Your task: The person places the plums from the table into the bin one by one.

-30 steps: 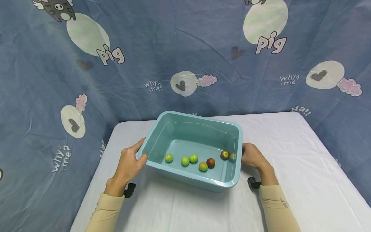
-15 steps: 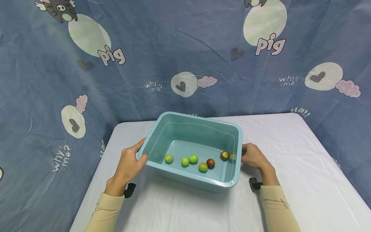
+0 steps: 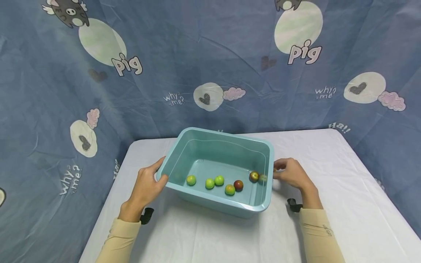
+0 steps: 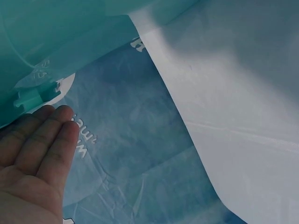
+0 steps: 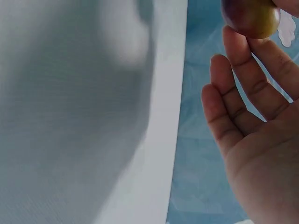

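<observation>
A teal plastic bin (image 3: 210, 204) is tilted toward me above the white table, with several small jujubes (image 3: 219, 180) in it, some green and some reddish brown. My left hand (image 3: 144, 186) grips the bin's left end, thumb at the rim and fingers along the outside; in the left wrist view the fingers (image 4: 51, 154) look fairly straight beside the teal wall. My right hand (image 3: 292, 174) is just beyond the bin's right wall. In the right wrist view it pinches a purple-brown and yellowish jujube (image 5: 252, 16), while its other fingers (image 5: 222, 112) are loosely bent.
A white cloth (image 3: 329, 175) covers the table. Behind and beside it hangs a blue printed curtain (image 3: 148, 109). Black wrist cameras (image 3: 147, 215) sit on both wrists.
My right hand has moved slightly right and up, away from the bin's right wall, and more of its fingers show. The left hand and the bin have stayed nearly still.
</observation>
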### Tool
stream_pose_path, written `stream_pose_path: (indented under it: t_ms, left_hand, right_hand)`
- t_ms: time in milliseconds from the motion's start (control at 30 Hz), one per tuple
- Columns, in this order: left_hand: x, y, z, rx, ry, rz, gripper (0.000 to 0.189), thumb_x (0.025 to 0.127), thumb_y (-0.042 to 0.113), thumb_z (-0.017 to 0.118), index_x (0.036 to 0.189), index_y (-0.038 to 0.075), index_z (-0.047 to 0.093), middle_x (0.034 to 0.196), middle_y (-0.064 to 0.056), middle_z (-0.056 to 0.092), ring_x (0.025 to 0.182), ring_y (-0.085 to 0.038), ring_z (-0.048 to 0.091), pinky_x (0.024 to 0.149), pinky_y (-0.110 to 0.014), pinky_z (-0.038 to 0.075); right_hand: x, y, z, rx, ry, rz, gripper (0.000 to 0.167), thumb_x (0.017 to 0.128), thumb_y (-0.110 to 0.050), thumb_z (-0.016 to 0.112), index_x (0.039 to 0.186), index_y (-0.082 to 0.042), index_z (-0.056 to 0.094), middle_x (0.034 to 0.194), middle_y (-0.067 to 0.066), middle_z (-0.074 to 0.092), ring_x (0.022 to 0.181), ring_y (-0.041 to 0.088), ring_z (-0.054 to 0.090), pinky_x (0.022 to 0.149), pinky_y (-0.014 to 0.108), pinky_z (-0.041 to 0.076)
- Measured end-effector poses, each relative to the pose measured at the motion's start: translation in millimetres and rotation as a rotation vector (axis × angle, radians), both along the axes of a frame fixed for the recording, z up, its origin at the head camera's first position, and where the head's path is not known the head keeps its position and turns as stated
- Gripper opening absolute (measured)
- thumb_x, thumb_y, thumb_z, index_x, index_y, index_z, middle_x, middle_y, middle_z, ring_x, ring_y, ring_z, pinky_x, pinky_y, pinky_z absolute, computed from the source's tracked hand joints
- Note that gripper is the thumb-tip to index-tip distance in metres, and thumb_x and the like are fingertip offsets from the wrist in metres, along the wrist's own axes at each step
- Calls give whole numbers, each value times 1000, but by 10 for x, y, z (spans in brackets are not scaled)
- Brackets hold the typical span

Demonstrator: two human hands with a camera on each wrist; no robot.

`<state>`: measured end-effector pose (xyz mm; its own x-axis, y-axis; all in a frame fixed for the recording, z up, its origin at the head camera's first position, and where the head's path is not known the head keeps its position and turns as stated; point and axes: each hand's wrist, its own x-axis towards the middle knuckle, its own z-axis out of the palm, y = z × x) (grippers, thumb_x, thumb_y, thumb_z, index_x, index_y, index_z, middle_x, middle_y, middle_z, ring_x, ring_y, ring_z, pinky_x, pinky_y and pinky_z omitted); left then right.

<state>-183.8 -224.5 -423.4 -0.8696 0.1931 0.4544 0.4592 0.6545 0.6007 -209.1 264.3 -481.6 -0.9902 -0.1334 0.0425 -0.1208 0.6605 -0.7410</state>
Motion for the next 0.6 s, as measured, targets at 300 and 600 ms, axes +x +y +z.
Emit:
stream_pose_path:
  t_ms: [300,600]
  left_hand:
    - [10,-5,-7,5,-4,-3,57,80,1,58,135,-9,60,121,-26,68,107,-38,68,84,-58,53]
    - [14,-11,2,-5,-14,4,57,80,2,58,135,-10,60,124,-25,67,110,-35,67,86,-56,53]
  right_hand:
    - [39,68,105,-80,86,-65,28,83,-19,82,109,-7,77,100,7,74,100,30,65,91,56,47]
    - [64,98,255,-174,146,-81,24,86,-18,82,107,-9,76,99,6,75,99,25,64,93,52,43]
